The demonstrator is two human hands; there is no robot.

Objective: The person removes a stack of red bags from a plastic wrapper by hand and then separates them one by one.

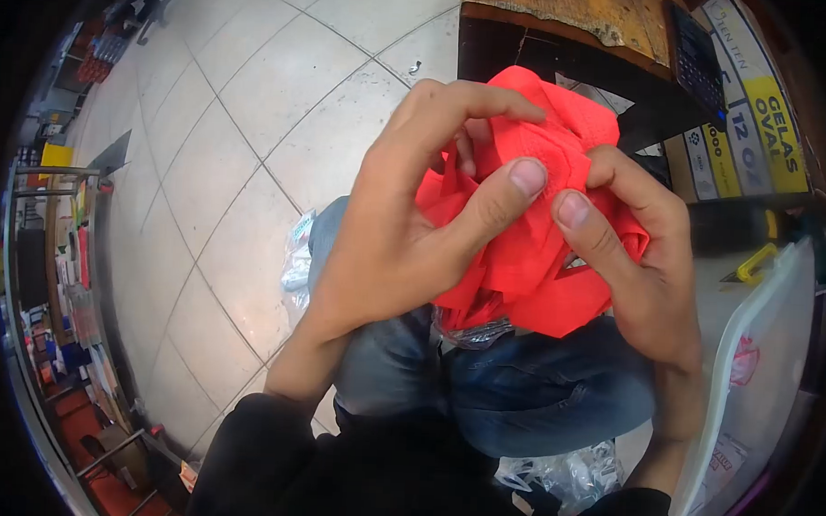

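A crumpled bright red cloth (pixel 531 253) is held up above my knees, its folds hanging below the fingers. My left hand (pixel 415 185) grips it from the left, the thumb pressed on a seam and the index finger curled over the top. On the right side my right hand (pixel 632 238) pinches the same cloth between thumb and bent index finger. Both thumb tips lie close together near the seam. Some of the other fingers are hidden behind the fabric.
A worn wooden table (pixel 576 18) with a dark keypad device (pixel 697 63) stands at the top right, near a printed carton (pixel 755 115). Clear plastic wrappers (pixel 564 477) lie below my legs. Shelves (pixel 75 292) line the left; a translucent container (pixel 754 388) stands right.
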